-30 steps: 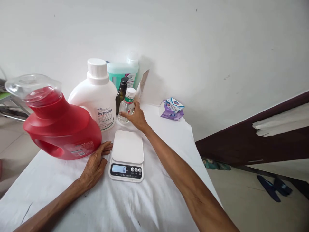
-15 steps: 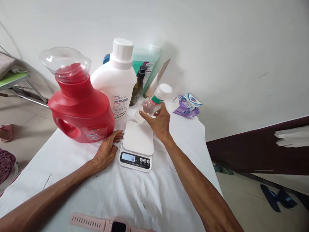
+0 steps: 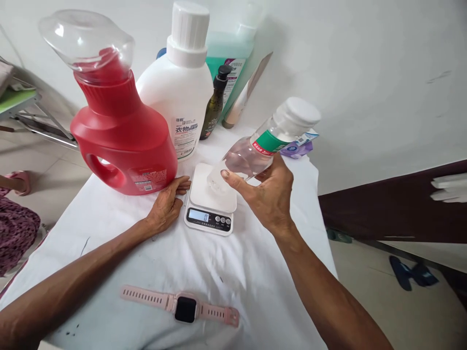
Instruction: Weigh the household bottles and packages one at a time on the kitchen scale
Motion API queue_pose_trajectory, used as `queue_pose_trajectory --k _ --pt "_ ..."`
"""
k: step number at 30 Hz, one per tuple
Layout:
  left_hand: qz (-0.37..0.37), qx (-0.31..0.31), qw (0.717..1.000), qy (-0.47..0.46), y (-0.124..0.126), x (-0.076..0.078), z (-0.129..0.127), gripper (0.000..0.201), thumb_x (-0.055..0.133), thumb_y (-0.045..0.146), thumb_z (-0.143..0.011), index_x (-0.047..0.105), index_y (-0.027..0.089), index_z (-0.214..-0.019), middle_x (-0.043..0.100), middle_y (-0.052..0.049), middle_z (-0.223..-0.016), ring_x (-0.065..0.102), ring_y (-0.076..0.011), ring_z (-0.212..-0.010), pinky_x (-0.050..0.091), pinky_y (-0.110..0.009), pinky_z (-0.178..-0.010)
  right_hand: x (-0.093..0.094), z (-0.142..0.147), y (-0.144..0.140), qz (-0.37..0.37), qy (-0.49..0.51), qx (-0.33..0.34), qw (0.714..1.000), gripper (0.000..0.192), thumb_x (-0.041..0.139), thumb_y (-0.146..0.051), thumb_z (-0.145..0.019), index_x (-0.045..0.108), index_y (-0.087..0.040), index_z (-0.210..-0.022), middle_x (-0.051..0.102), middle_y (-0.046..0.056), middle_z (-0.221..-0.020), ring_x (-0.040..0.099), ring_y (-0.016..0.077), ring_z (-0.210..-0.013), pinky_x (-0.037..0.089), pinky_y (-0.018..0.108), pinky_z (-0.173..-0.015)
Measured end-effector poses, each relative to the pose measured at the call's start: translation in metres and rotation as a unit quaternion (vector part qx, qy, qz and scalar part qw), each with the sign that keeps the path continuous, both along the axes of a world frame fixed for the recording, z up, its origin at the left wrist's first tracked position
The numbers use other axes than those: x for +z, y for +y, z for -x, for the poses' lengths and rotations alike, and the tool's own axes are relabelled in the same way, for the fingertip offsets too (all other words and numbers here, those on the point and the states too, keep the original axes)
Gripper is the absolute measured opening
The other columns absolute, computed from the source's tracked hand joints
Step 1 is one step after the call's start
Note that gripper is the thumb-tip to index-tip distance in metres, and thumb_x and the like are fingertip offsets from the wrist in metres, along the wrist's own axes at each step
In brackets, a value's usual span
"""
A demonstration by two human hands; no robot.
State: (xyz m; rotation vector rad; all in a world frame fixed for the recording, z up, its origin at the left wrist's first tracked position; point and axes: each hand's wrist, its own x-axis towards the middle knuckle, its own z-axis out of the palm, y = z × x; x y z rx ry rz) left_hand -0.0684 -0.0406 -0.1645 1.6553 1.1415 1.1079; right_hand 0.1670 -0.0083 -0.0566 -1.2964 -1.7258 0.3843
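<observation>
My right hand (image 3: 272, 194) grips a clear plastic bottle (image 3: 244, 158) with a white cap and a green-and-red label. The bottle is tilted, cap to the upper right, its base over the pan of the white kitchen scale (image 3: 211, 194); whether it touches cannot be told. On the scale's display a 0 shows. My left hand (image 3: 166, 206) lies on the cloth left of the scale, fingers stretched towards its edge and holding nothing. Just behind those fingers stands a red detergent jug (image 3: 124, 141) with a clear plastic piece (image 3: 87, 36) over its neck.
Behind stand a white detergent bottle (image 3: 175, 97), a dark pump bottle (image 3: 215, 104), a green jug (image 3: 233, 53) and a leaning tube (image 3: 248, 92). A purple pack (image 3: 299, 148) is at the back right. A pink watch (image 3: 185, 308) lies in front. Part of another person (image 3: 16, 228) shows at left.
My right hand has brought the bottle nearer and to the right, tilting it further. My left hand stays beside the scale. The view has shifted, showing the whole watch.
</observation>
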Motion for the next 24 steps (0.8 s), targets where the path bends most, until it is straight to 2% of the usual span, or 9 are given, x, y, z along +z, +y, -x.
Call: queue_pose_trajectory --k 7,15,20,24 --pt "-0.006 -0.002 1.000 0.004 0.000 -0.002 0.000 0.080 0.044 0.002 -0.072 0.052 0.018 -0.149 0.070 -0.013 -0.138 0.067 -0.0245 -0.131 0.057 -0.048 -0.112 -0.010 0.004 -0.008 0.029 0.007 -0.037 0.999 0.061 0.089 -0.061 -0.074 0.066 -0.027 -0.120 0.079 0.005 -0.102 0.077 0.0307 -0.093 0.065 0.051 -0.087" --pt "-0.001 -0.007 1.000 0.003 0.001 0.000 0.000 0.080 0.044 0.002 -0.072 0.051 0.017 -0.150 0.069 -0.014 -0.140 0.066 -0.0254 -0.133 0.056 -0.049 -0.113 -0.021 0.008 -0.014 0.046 0.016 -0.053 0.997 0.062 0.090 -0.059 -0.072 0.063 -0.026 -0.117 0.079 0.006 -0.107 0.077 0.0313 -0.096 0.063 0.052 -0.092" --pt "0.004 -0.010 1.000 -0.002 0.001 -0.001 0.000 0.082 0.045 0.002 -0.070 0.051 0.016 -0.150 0.069 -0.015 -0.140 0.066 -0.0265 -0.133 0.056 -0.050 -0.113 -0.025 0.010 -0.015 0.055 0.049 -0.041 0.996 0.066 0.089 -0.060 -0.074 0.060 -0.028 -0.124 0.077 0.007 -0.112 0.075 0.0315 -0.102 0.062 0.054 -0.096" --pt "-0.006 -0.009 1.000 -0.005 0.002 -0.002 0.000 0.081 0.044 0.002 -0.071 0.050 0.015 -0.150 0.070 -0.016 -0.140 0.067 -0.0269 -0.132 0.057 -0.052 -0.112 -0.029 -0.005 -0.025 0.063 0.114 -0.005 0.992 0.068 0.086 -0.066 -0.076 0.059 -0.030 -0.126 0.071 0.006 -0.129 0.069 0.0318 -0.121 0.057 0.055 -0.105"
